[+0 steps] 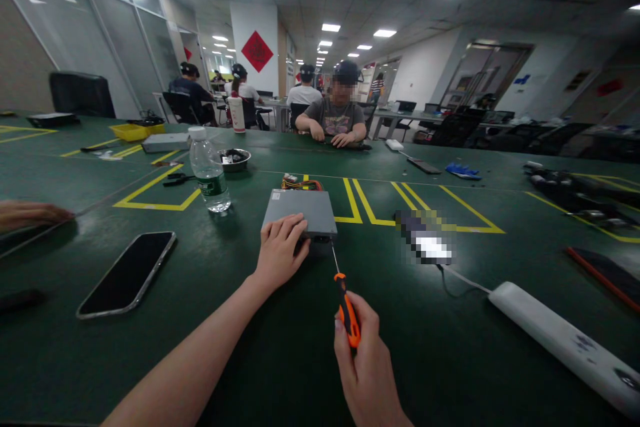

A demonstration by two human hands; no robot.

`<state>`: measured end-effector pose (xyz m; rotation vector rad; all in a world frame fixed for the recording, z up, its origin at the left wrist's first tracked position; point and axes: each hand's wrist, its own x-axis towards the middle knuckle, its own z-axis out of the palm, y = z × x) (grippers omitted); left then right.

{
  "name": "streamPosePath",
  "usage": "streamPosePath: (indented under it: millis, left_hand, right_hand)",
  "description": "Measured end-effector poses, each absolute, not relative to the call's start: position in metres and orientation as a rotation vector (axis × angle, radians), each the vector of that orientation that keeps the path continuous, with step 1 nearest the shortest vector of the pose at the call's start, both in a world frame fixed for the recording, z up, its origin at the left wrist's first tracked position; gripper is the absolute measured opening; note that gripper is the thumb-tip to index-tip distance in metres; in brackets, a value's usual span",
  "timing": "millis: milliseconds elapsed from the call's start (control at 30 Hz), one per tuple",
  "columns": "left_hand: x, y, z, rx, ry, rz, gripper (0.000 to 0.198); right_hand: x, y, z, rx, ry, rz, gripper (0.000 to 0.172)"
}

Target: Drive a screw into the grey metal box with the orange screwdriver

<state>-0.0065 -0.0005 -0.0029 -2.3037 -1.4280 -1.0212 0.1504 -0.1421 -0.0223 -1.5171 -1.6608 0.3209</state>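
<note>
Phone point(127, 273), screen dark: flat, left part of worktop point(280, 373). Bottle point(210, 177), clear, green label: upright, beyond phone. Left hand point(281, 250): nearer the box, fingers laid loosely over its near top edge, not wrapped around. Metal box point(305, 207), grey: flat, mid-worktop, wires point(305, 184) at its far side. Screwdriver point(347, 313), orange and black: long axis slants forward and slightly left, tip at box's near right corner; contact cannot be told. Right hand point(367, 360): thumb and fingers pinching the handle; box lies ahead, leftward. Power strip point(560, 340), white: toward worktop's near right corner.
</note>
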Motion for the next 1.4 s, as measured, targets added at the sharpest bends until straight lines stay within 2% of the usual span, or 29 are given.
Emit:
streamPosePath:
  millis: [167, 467, 600, 833, 967, 1100, 1300, 1400]
  left_hand:
    - [-0.007, -0.001, -0.002, -2.309, -1.432, -1.013, 0.029]
    - [-0.008, -0.001, -0.002, -2.308, -1.433, -0.989, 0.030]
    - [-0.007, -0.001, -0.002, -2.302, -1.423, -1.009, 0.030]
    - [-0.006, -0.001, -0.002, -2.304, -1.420, -1.028, 0.030]
    - [-0.006, -0.001, -0.002, -2.305, -1.430, -1.033, 0.030]
    - [-0.006, 0.000, -0.004, -2.300, -1.432, -1.030, 0.030]
    - [-0.007, -0.001, -0.002, -2.304, -1.420, -1.026, 0.029]
    - [-0.006, -0.002, -0.001, -2.305, -1.422, -1.027, 0.029]
  right_hand:
    - [0.155, -0.140, -0.033, -1.537, -1.574, 0.197, 0.037]
    - [0.162, -0.139, -0.014, -1.395, -1.575, -0.202, 0.030]
    - [0.160, -0.140, -0.013, -1.248, -1.676, -0.167, 0.029]
    - [0.154, -0.142, -0.013, -1.205, -1.701, -0.078, 0.040]
    - [0.157, -0.139, -0.015, -1.179, -1.676, -0.186, 0.033]
    - [0.157, -0.140, -0.012, -1.161, -1.667, -0.149, 0.025]
    - [0.155, -0.144, -0.009, -1.164, -1.680, -0.089, 0.033]
    - [0.155, -0.143, -0.013, -1.148, -1.670, -0.107, 0.031]
